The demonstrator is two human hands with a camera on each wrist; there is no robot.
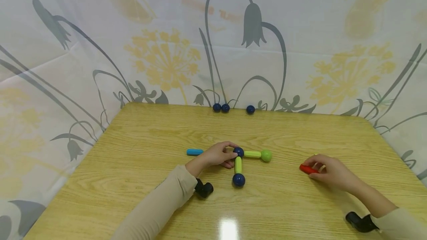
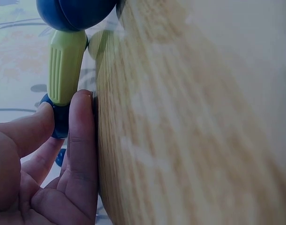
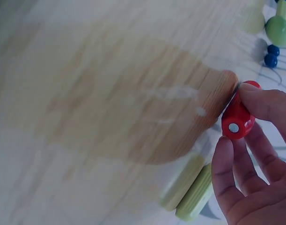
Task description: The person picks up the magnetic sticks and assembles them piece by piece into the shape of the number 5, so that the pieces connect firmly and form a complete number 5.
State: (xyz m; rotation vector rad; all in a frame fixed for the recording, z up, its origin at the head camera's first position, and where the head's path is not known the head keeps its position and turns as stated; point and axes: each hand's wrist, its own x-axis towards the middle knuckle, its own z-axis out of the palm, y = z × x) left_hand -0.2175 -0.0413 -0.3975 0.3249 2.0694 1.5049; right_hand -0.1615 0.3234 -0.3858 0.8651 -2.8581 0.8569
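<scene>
My left hand [image 1: 221, 155] pinches a dark blue ball [image 1: 238, 152] between thumb and fingers, low over the wooden table. From that ball one yellow-green rod [image 1: 252, 154] runs right to a light green ball [image 1: 266, 155]. Another yellow-green rod [image 1: 238, 166] runs toward me to a second dark blue ball [image 1: 238, 180]. Farther right, my right hand [image 1: 328, 171] holds a red rod [image 3: 237, 115] by thumb and fingertips. A silver disc shows on the red rod's end in the right wrist view. Both hands partly cover the pieces they hold.
Left of my left hand lies a light blue rod [image 1: 195, 152]. A yellow-green rod [image 3: 196, 194] lies near my right hand, mostly hidden in the head view. Several dark blue balls [image 1: 250, 109] sit along the table's [image 1: 150, 129] back edge, against a patterned cloth [image 1: 166, 84].
</scene>
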